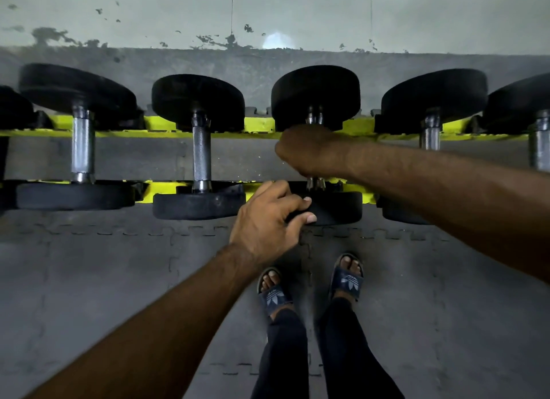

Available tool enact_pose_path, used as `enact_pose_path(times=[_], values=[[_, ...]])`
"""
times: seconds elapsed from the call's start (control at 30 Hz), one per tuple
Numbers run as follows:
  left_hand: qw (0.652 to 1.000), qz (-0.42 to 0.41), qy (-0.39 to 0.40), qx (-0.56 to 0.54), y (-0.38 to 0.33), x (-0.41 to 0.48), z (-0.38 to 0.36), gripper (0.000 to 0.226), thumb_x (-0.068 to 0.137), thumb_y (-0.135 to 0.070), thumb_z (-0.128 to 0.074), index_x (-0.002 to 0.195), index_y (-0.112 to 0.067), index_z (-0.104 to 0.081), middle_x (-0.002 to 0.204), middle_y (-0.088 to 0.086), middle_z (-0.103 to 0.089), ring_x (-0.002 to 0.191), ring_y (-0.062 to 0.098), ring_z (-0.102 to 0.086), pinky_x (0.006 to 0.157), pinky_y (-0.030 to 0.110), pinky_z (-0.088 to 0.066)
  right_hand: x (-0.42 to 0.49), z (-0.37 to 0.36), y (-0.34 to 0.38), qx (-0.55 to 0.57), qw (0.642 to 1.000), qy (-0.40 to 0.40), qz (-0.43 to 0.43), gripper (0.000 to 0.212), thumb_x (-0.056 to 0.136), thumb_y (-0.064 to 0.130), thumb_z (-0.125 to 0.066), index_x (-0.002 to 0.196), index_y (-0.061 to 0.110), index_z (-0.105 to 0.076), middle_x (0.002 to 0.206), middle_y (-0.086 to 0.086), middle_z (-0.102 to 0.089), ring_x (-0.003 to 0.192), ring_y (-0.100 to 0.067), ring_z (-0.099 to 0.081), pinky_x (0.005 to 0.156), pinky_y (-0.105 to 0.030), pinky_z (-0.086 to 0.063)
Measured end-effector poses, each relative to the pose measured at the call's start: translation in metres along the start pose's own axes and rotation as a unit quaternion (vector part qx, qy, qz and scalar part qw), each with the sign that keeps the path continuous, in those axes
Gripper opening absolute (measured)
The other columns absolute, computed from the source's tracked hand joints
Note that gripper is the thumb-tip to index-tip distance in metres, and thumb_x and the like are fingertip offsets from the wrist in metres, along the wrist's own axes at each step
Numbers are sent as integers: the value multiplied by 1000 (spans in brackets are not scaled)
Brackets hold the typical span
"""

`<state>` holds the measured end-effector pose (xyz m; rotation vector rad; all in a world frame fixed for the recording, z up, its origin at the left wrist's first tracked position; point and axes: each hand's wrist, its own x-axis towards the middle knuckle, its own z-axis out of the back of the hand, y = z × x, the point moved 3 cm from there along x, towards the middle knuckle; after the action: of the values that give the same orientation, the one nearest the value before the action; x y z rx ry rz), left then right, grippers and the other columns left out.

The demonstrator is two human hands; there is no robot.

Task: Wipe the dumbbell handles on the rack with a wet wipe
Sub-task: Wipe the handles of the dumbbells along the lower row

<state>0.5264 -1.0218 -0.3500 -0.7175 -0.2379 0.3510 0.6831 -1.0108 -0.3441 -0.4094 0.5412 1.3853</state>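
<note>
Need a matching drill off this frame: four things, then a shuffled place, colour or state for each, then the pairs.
1. left hand
2. right hand
3. rack rail
4. sandals

A. yellow
B. wrapped round a dumbbell handle
C. gripping the near weight plate
D. dark blue, on the floor mat

Pairs: 1-C, 2-B, 3-A, 4-D
</note>
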Motion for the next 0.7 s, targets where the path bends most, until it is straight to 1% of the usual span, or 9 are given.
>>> enact_pose_path(times=[0.07,0.1,0.23,0.3,0.43,0.53,0.6,0.63,0.7], values=[[1000,-5,8,4,0,2,1,26,83,-37,-73,89,-12,-75,78,2,-54,76,23,-53,59,39,-50,-2,0,-10,-3,994,-98,-55,22,90,-1,-49,106,-5,-62,119,-22,-55,115,-41,-51,74,-40,-41],[1000,-8,12,7,1,2,1,27,83,-38,-72,89,-12,-75,78,1,-53,76,23,-53,58,39,-50,-8,-4,-13,1,989,-129,-70,22,89,-2,-50,107,-6,-62,120,-22,-52,115,-42,-48,69,-40,-39],[999,-18,20,18,3,5,1,30,84,-42,-69,82,-12,-72,76,1,-52,73,23,-52,55,39,-49,-34,-28,-12,55,985,-160,-38,7,86,2,-55,85,-3,-60,110,-21,-50,104,-42,-50,60,-42,-40],[999,-19,18,19,3,6,1,29,84,-42,-70,81,-13,-71,75,1,-51,72,23,-51,54,39,-48,-32,-30,-17,69,978,-185,-59,7,84,2,-57,84,-2,-62,111,-19,-51,102,-41,-51,59,-43,-43],[999,-13,20,22,1,6,2,26,82,-39,-73,80,-13,-72,74,1,-51,71,22,-51,54,37,-48,-17,-29,-30,87,950,-256,-153,11,82,-1,-55,90,-2,-63,115,-18,-53,103,-42,-53,58,-37,-32],[999,-17,28,26,2,7,3,25,81,-39,-75,80,-14,-72,74,0,-51,71,22,-51,53,37,-48,-17,-38,-29,136,945,-247,-166,6,77,1,-60,83,2,-62,109,-16,-53,100,-41,-53,57,-36,-38],[999,-21,25,24,2,7,2,25,82,-38,-75,80,-14,-72,73,1,-51,71,22,-51,53,37,-48,-20,-36,-20,111,962,-220,-118,1,79,1,-62,79,1,-62,109,-15,-53,101,-41,-54,58,-39,-41],[999,-21,19,20,2,7,2,24,81,-37,-75,80,-13,-72,73,1,-51,71,22,-51,54,37,-48,-19,-34,-17,85,969,-208,-98,2,82,1,-60,82,0,-62,112,-15,-53,107,-41,-52,60,-38,-39],[1000,-16,4,13,2,5,1,25,82,-36,-74,81,-11,-74,73,2,-52,71,23,-51,55,36,-48,-11,-23,-11,39,979,-183,-79,18,90,3,-52,99,-2,-67,122,-15,-53,120,-39,-46,70,-40,-38]])
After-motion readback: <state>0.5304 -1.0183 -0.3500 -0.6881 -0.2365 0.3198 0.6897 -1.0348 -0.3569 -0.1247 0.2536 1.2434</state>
